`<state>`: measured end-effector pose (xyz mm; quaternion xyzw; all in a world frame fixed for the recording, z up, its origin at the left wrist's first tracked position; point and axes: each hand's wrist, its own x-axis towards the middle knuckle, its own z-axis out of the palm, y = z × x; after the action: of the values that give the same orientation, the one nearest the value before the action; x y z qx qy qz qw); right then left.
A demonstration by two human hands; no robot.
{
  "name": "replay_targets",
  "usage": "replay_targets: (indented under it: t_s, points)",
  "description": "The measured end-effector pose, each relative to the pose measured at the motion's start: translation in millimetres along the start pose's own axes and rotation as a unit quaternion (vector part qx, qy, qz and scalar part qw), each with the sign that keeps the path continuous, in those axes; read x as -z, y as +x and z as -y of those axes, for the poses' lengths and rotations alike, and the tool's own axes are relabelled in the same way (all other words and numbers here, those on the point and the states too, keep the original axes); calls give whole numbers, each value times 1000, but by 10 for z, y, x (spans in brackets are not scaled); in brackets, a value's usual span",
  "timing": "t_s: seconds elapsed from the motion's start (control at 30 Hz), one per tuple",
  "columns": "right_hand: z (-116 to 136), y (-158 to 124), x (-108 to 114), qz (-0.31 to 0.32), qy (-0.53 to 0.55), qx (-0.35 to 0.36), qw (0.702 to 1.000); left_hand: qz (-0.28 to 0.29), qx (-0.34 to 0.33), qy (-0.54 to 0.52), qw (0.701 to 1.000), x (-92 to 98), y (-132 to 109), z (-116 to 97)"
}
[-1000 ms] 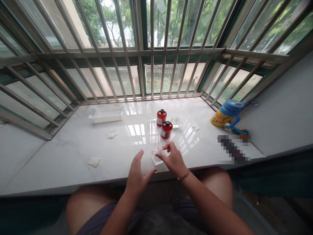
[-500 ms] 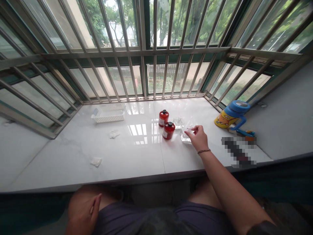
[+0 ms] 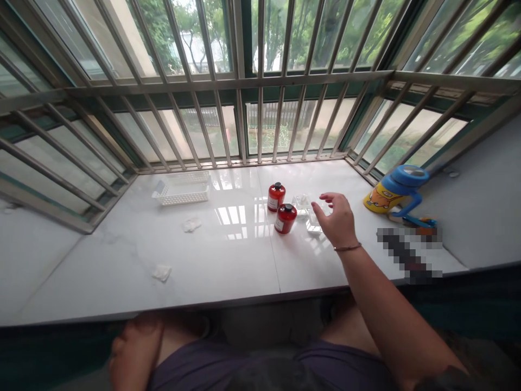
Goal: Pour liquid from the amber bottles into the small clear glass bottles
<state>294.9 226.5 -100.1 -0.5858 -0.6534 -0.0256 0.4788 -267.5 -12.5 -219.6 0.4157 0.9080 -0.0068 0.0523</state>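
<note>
My right hand [image 3: 336,220] hangs open over the white marble sill [image 3: 228,260], fingers spread, just right of a small transparent plastic box [image 3: 313,225] and seemingly not touching it. Another transparent box [image 3: 302,204] sits behind that one. Two red bottles with black caps stand to the left, the nearer [image 3: 285,218] in front of the farther [image 3: 277,196]. My left hand [image 3: 134,347] lies low on my thigh, below the sill's front edge, with nothing visible in it.
A white plastic basket [image 3: 181,188] stands at the back left, and crumpled tissues [image 3: 191,224] lie on the sill. A yellow cup with a blue lid [image 3: 396,190] stands at the right. Steel window bars [image 3: 260,108] run along the back.
My right hand has set the transparent box down beside the bottles and lifted off it, fingers spreading. My left hand has dropped from the sill to my thigh.
</note>
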Motion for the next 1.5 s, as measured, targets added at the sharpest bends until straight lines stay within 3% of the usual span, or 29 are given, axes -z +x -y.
replay_targets:
  t_s: [0.2,0.37,0.5,0.63,0.83,0.97,1.1,1.2,1.3,1.43,1.5]
  points:
    - [493,836,-472,222,-49,57,972,41,68,-16,997,-50,128,61]
    - [605,1214,-950,312,-90,37,945,27,45,-48,997,-79,133,100]
    - [696,1271,-1052,340,-117,35,932,20,57,-62,996,-109,125,105]
    - [958,1141,-950,337,-111,66,933,17,75,-71,995,-160,128,120]
    - [1708,562,-824,382,-53,180,905,26,53,-68,996,-230,209,202]
    - [2139,101,-931,418,-27,248,874,36,48,-61,996,-244,266,215]
    - [2351,-227,-1061,419,-41,327,846,41,84,-58,994,-234,284,193]
    - [2367,-267,-1014,393,-43,329,858,44,80,-62,994,-237,291,194]
    - [2182,-59,-834,356,-46,276,892,38,82,-68,994,-251,296,211]
    - [1561,475,-598,307,-151,145,929,33,77,-69,994,-263,290,230]
    - [1179,715,-543,300,-229,58,924,37,64,-73,995,-261,283,232]
